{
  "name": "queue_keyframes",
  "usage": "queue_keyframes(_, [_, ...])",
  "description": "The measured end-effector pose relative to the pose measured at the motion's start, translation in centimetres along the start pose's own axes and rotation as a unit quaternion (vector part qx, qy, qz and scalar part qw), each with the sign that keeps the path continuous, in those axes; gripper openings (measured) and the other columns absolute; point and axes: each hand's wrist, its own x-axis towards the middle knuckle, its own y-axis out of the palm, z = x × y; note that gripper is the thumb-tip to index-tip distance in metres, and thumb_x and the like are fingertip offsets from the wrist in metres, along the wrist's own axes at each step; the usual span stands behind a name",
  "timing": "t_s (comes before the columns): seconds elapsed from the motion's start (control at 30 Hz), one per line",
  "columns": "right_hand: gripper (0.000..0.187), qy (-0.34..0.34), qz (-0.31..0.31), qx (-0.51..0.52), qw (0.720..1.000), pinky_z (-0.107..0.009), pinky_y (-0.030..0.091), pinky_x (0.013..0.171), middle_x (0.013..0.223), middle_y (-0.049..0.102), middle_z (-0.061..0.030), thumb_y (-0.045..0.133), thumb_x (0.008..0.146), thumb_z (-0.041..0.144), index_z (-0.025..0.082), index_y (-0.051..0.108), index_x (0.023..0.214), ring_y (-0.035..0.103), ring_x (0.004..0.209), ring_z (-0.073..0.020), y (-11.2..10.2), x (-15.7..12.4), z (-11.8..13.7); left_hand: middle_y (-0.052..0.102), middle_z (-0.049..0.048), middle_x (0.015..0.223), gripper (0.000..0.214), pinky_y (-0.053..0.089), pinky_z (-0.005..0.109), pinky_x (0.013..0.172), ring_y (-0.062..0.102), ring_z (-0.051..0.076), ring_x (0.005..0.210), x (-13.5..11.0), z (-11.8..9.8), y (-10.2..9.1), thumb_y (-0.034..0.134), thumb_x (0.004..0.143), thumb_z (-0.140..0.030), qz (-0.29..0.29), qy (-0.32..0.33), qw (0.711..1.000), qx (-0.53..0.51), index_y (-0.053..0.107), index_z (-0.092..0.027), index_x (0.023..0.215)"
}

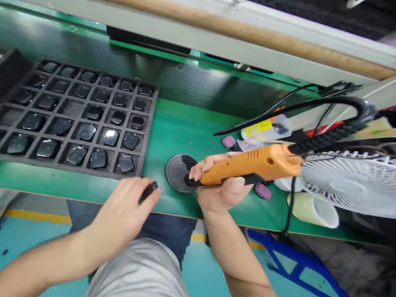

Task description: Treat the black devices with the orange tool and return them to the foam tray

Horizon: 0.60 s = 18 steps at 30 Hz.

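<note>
Orange corded power tool [252,167] resting in my right hand [222,185]: I am gripping its body, fingers curled over the top and thumb closed against the side, with its black nose touching a round perforated disc [177,173] lying on the green bench mat [192,132]. My left hand [120,218] is pinching a small black piece [150,192] between thumb and fingertips, holding it just beside the near corner of a black foam tray [148,132], whose compartments are carrying rows of glossy black rounded pieces [117,117]. A black cable [340,101] is looping away from the tool's rear end. Two purple pads [229,141] are lying on the mat on either side of the tool, a white desk fan [349,185] is standing to its right, and a cream roll [314,210] is lying near the bench edge. Below the bench, a blue stool frame [293,264] is showing.
</note>
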Motion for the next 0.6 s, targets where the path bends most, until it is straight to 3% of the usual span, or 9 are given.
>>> queue_keyframes(0.1, [0.045, 0.012, 0.001, 0.002, 1.000, -0.029, 0.050, 0.040, 0.075, 0.065, 0.0085, 0.075, 0.091, 0.065, 0.031, 0.060, 0.116, 0.059, 0.045, -0.0129, -0.1, -0.1, 0.1, 0.071, 0.0198, 0.135, 0.034, 0.063, 0.050, 0.098, 0.067, 0.033, 0.119, -0.8, -2.0, 3.5, 0.058, 0.103, -0.003, 0.009, 0.006, 0.999, -0.032, 0.070, -0.012, 0.134])
queue_keyframes(0.2, [0.049, 0.019, 0.000, 0.007, 1.000, -0.029, 0.049, 0.040, 0.076, 0.065, 0.0087, 0.077, 0.088, 0.068, 0.032, 0.059, 0.116, 0.058, 0.045, -0.0129, -0.1, -0.2, 0.2, 0.070, 0.0194, 0.139, 0.033, 0.061, 0.051, 0.100, 0.065, 0.034, 0.121, -0.9, -2.3, 5.2, 0.062, 0.105, -0.007, -0.002, -0.015, 0.999, -0.052, 0.070, -0.012, 0.136])
queue_keyframes(0.43, [0.047, 0.033, 0.004, 0.012, 0.999, -0.030, 0.051, 0.044, 0.078, 0.066, 0.0086, 0.080, 0.087, 0.065, 0.033, 0.061, 0.115, 0.060, 0.047, -0.0129, -0.2, -0.2, 0.4, 0.070, 0.0165, 0.133, 0.028, 0.058, 0.048, 0.101, 0.063, 0.032, 0.124, -0.9, -2.3, 5.8, 0.068, 0.108, -0.017, -0.032, -0.060, 0.993, -0.096, 0.071, -0.016, 0.136])
queue_keyframes(0.6, [0.048, 0.052, 0.027, 0.018, 0.998, -0.034, 0.055, 0.048, 0.079, 0.068, 0.0066, 0.081, 0.085, 0.069, 0.034, 0.063, 0.114, 0.062, 0.052, -0.0153, 0.1, -0.3, 3.2, 0.074, 0.0122, 0.128, 0.024, 0.055, 0.044, 0.096, 0.065, 0.028, 0.116, -0.4, -2.5, 6.3, 0.068, 0.106, -0.013, -0.060, -0.037, 0.990, -0.122, 0.074, -0.019, 0.129])
